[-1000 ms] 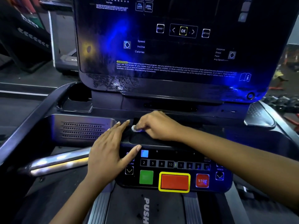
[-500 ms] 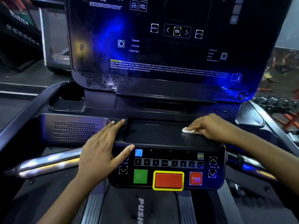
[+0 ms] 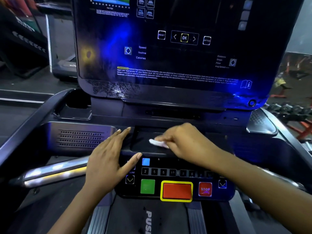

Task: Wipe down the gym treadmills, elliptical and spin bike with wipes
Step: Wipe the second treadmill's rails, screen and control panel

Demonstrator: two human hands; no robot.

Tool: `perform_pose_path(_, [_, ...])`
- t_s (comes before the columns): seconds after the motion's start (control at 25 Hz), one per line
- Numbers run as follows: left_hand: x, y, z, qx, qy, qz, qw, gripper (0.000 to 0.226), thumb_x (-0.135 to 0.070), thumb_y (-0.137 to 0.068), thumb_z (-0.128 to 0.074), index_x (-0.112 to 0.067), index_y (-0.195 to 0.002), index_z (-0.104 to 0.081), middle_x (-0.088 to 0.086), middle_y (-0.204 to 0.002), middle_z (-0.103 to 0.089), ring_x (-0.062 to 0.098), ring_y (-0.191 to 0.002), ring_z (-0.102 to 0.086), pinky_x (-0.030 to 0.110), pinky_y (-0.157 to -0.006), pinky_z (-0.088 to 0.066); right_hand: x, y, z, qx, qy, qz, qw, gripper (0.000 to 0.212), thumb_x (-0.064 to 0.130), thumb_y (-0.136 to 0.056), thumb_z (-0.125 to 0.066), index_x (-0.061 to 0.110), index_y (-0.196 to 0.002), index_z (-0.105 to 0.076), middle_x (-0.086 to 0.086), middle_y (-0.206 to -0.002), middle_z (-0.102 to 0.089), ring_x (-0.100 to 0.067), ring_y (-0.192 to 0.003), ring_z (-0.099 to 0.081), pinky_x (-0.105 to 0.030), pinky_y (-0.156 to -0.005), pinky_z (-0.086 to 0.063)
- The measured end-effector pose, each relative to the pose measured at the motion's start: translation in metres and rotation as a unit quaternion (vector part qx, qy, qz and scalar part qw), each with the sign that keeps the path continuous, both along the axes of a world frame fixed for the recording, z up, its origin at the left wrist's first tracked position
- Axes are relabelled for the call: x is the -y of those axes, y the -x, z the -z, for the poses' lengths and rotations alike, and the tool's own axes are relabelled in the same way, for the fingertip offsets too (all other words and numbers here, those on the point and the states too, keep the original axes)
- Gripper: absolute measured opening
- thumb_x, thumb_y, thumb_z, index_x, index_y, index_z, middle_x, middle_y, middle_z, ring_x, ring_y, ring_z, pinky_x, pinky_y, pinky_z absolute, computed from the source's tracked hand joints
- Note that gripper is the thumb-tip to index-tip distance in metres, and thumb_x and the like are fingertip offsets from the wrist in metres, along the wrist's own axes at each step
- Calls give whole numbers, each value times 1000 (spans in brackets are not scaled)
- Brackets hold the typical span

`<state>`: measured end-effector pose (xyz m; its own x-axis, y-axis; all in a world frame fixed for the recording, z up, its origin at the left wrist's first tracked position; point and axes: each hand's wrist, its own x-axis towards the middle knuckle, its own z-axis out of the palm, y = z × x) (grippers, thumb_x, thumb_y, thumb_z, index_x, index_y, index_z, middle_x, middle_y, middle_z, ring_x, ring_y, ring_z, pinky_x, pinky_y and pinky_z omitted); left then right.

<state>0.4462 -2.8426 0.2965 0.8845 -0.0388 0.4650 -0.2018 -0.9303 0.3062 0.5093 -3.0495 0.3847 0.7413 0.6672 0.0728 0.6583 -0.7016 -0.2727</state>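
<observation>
A black treadmill console fills the view, with a glossy display panel point(image 3: 168, 56) above and a button pad point(image 3: 177, 183) below. Between them lies a flat black shelf point(image 3: 143, 137). My right hand point(image 3: 184, 142) pinches a small white wipe point(image 3: 157, 143) and presses it onto the shelf near its middle. My left hand point(image 3: 109, 159) rests flat on the left corner of the shelf, fingers straight, thumb lying across the top of the button pad.
A cup holder point(image 3: 76, 105) sits at the left of the console and a speaker grille point(image 3: 79, 138) below it. A chrome handrail point(image 3: 50, 171) runs at lower left. Another machine point(image 3: 25, 31) stands at far left. Dumbbells point(image 3: 290, 110) and red racks lie at right.
My right hand swept the wipe from the shelf's left part to its right end, then back toward the middle. My left hand stayed in place.
</observation>
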Motion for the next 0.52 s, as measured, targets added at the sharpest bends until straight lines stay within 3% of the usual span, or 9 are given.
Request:
perform_pose_path(0.08, [-1,0,0,-4,3,1,1000,79,-70,-91,-23,-11,-136,-49,4,-127,-62,24,-118,-59,27,-93,-36,-23,-28,10,121,-96,-52,987,32,3,-84,-49,12,-105,-71,-6,-101,-72,-26,-91,-67,-36,-79,-55])
perform_pose_path(0.12, [-2,-1,-1,-7,3,4,1000,79,-70,-91,-23,-12,-138,-48,4,-128,-62,24,-118,-59,27,-93,-37,-37,-43,14,194,-98,-91,972,33,3,-81,-46,8,-102,-71,-8,-99,-71,-28,-88,-67,-35,-71,-57])
perform_pose_path(0.24, [-5,-1,-1,-14,-6,7,1000,80,-71,-91,-22,-12,-139,-46,4,-129,-61,23,-119,-58,26,-93,-37,-70,-79,31,344,11,-237,909,34,5,-82,-40,-1,-97,-70,-11,-100,-70,-27,-92,-67,-32,-59,-57])
perform_pose_path(0.36, [-4,0,-1,-20,-10,4,1000,80,-71,-91,-20,-12,-139,-46,4,-130,-60,22,-121,-57,27,-93,-39,-57,-97,39,359,68,-301,881,31,3,-87,-42,-5,-104,-67,-12,-111,-68,-27,-106,-63,-33,-73,-57])
perform_pose_path(0.52, [-6,-1,0,-16,-12,9,1000,78,-70,-92,-20,-13,-140,-45,5,-131,-60,22,-121,-56,27,-92,-38,11,-95,42,364,61,-251,895,34,3,-91,-38,-3,-111,-65,-9,-118,-65,-23,-111,-61,-30,-76,-56])
